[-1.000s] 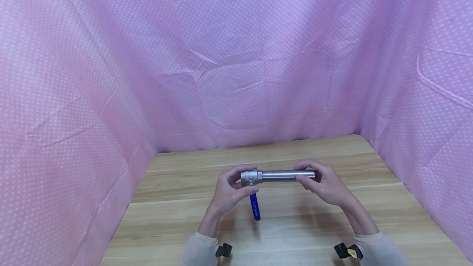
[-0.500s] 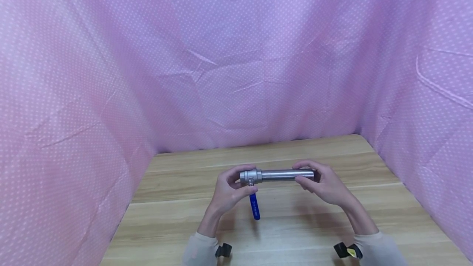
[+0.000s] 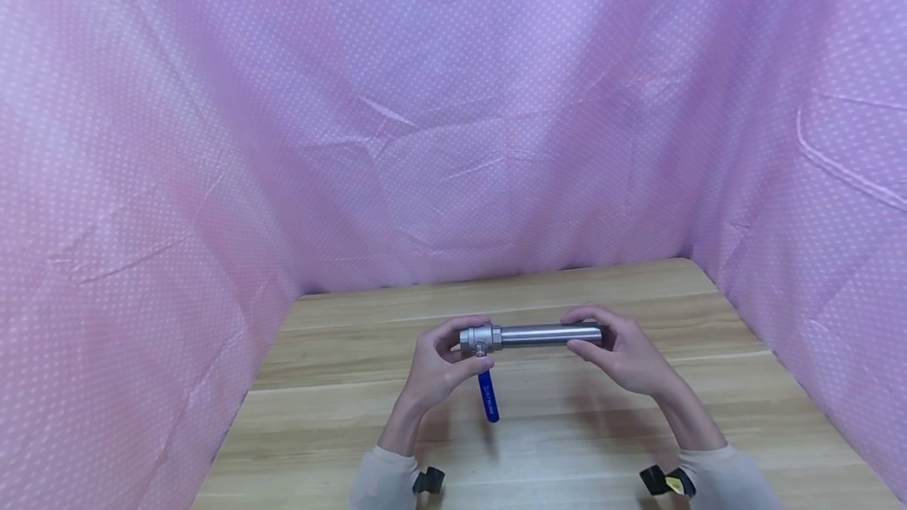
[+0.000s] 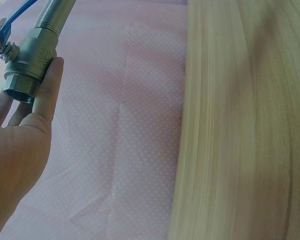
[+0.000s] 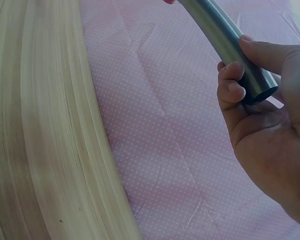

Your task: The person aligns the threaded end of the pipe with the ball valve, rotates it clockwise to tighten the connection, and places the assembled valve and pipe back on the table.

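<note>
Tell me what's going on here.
A person grips a metal valve with the left hand and holds one end of a metal pipe with the right hand; the pipe's other end meets the valve. Both are held over the table, the valve's blue handle pointing toward the person. How tightly they join can't be seen.

sleeves: off-white | wrist pieces: black | yellow patch: right wrist piece | hands: bare

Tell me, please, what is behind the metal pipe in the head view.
Behind the pipe, the wooden table shows above and below it; what the pipe and right hand cover there cannot be seen.
</note>
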Action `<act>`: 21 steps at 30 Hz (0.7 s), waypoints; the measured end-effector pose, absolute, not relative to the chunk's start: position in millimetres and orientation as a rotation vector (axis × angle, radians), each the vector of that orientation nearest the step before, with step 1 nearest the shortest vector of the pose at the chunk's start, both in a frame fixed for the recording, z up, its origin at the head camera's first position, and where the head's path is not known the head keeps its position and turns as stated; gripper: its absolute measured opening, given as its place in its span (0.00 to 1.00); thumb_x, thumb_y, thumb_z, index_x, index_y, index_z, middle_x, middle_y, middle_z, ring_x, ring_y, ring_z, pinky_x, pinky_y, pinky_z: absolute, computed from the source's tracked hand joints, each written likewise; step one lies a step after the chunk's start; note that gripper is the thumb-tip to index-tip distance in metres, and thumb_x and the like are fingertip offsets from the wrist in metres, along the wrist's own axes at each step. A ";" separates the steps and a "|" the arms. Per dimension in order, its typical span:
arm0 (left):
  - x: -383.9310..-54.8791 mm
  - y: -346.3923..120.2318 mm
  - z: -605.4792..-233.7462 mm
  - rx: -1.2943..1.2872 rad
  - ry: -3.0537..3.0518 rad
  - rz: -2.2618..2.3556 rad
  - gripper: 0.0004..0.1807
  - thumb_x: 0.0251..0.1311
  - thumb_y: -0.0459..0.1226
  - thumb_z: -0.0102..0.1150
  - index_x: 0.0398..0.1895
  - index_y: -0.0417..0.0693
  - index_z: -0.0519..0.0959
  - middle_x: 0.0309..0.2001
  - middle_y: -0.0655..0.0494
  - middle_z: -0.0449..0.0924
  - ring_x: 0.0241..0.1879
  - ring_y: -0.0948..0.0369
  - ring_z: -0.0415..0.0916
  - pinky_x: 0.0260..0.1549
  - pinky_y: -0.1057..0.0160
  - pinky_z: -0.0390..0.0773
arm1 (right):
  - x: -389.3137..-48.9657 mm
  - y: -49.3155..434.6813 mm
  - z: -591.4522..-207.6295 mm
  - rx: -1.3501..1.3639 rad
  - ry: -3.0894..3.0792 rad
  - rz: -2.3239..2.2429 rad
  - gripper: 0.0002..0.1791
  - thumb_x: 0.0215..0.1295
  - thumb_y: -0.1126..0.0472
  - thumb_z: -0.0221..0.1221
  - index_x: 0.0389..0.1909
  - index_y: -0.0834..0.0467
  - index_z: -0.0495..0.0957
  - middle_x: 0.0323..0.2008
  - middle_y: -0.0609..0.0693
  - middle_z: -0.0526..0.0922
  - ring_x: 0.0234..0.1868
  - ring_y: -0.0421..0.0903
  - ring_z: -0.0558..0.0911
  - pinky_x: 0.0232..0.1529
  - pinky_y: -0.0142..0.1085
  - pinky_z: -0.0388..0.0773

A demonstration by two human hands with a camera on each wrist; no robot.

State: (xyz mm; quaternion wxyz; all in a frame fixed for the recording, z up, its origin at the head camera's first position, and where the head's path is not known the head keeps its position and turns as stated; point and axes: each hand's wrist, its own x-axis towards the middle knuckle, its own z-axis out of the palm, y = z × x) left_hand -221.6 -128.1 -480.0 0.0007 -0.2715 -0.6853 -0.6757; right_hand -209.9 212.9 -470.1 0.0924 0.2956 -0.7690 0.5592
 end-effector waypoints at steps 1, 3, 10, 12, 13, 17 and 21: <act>-221.5 -128.1 -480.0 -0.852 -2.154 -2.121 0.30 0.61 0.27 0.79 0.68 0.41 0.84 0.65 0.34 0.86 0.58 0.63 0.87 0.62 0.58 0.94 | -209.8 212.9 -470.1 0.880 -2.284 1.657 0.19 0.74 0.75 0.69 0.62 0.60 0.84 0.46 0.55 0.85 0.33 0.34 0.80 0.25 0.32 0.81; -221.3 -128.2 -480.2 -0.851 -2.157 -2.120 0.31 0.61 0.27 0.79 0.69 0.42 0.84 0.65 0.34 0.85 0.58 0.63 0.87 0.62 0.58 0.93 | -209.4 213.0 -470.1 0.881 -2.286 1.653 0.19 0.74 0.74 0.68 0.62 0.60 0.84 0.46 0.55 0.85 0.32 0.33 0.80 0.25 0.32 0.81; -220.8 -128.2 -480.1 -0.865 -2.159 -2.112 0.31 0.61 0.27 0.79 0.69 0.43 0.84 0.65 0.35 0.85 0.58 0.62 0.87 0.62 0.58 0.94 | -208.9 213.7 -471.4 0.835 -2.300 1.638 0.17 0.75 0.74 0.68 0.60 0.60 0.85 0.50 0.56 0.86 0.34 0.32 0.82 0.27 0.31 0.82; -220.8 -127.8 -480.4 -0.869 -2.158 -2.117 0.31 0.61 0.27 0.79 0.69 0.43 0.84 0.66 0.35 0.85 0.58 0.62 0.87 0.61 0.58 0.94 | -208.4 214.0 -471.8 0.815 -2.307 1.639 0.16 0.75 0.74 0.68 0.59 0.60 0.85 0.52 0.58 0.87 0.35 0.32 0.83 0.28 0.31 0.84; -220.6 -127.5 -480.4 -0.868 -2.159 -2.119 0.31 0.61 0.27 0.79 0.69 0.43 0.84 0.66 0.35 0.85 0.58 0.62 0.87 0.61 0.58 0.94 | -208.2 214.2 -471.8 0.809 -2.308 1.640 0.15 0.75 0.74 0.68 0.59 0.60 0.85 0.52 0.58 0.87 0.35 0.32 0.84 0.28 0.31 0.84; -220.3 -126.8 -480.7 -0.863 -2.159 -2.123 0.31 0.61 0.27 0.79 0.69 0.43 0.84 0.66 0.35 0.85 0.58 0.62 0.87 0.61 0.58 0.94 | -208.3 214.9 -472.0 0.804 -2.314 1.656 0.13 0.76 0.74 0.66 0.58 0.64 0.84 0.40 0.48 0.87 0.30 0.31 0.82 0.26 0.31 0.83; -220.0 -127.0 -481.1 -0.868 -2.154 -2.115 0.31 0.61 0.27 0.79 0.69 0.42 0.84 0.66 0.34 0.85 0.58 0.62 0.87 0.61 0.58 0.94 | -209.2 215.2 -472.2 0.814 -2.314 1.691 0.11 0.79 0.73 0.64 0.58 0.65 0.84 0.28 0.43 0.80 0.26 0.32 0.77 0.20 0.32 0.78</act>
